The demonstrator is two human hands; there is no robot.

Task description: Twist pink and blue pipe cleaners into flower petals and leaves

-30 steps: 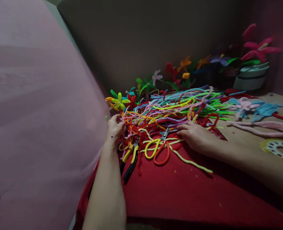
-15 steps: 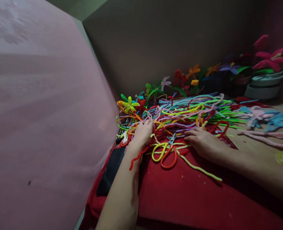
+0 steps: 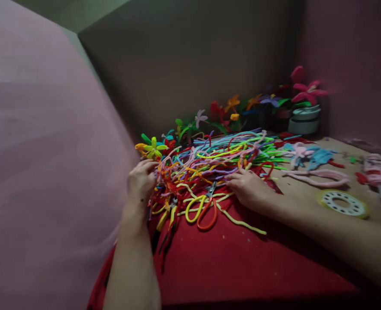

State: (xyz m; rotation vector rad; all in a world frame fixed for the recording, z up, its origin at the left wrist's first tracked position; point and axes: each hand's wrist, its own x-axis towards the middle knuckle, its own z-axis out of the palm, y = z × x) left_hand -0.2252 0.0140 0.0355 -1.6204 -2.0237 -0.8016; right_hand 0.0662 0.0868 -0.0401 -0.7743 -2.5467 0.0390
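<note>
A tangled heap of many-coloured pipe cleaners [image 3: 206, 161] lies across the back of the red cloth. My left hand [image 3: 142, 181] is at the heap's left edge, its fingers curled; what they hold, if anything, is hidden. At the front right of the heap, my right hand [image 3: 248, 187] rests with its fingers stretched out over the pipe cleaners. Between the hands lie scissors [image 3: 206, 211] with one yellow and one orange handle loop, blades on the heap. Pliers [image 3: 167, 215] with yellow and black handles lie left of them.
Pipe-cleaner flowers [image 3: 232, 103] stand along the back wall, one in a pale pot [image 3: 305, 119]. To the right lie a pink loop [image 3: 316, 177], blue fuzzy pieces [image 3: 321, 158], a yellow-rimmed spool [image 3: 343, 203] and a pink item [image 3: 377, 172]. A pink curtain or wall [image 3: 48, 172] borders the left.
My left hand has moved left from the middle of the heap to its left edge, and the pliers now show. The view has swung right. My right hand stays on the heap.
</note>
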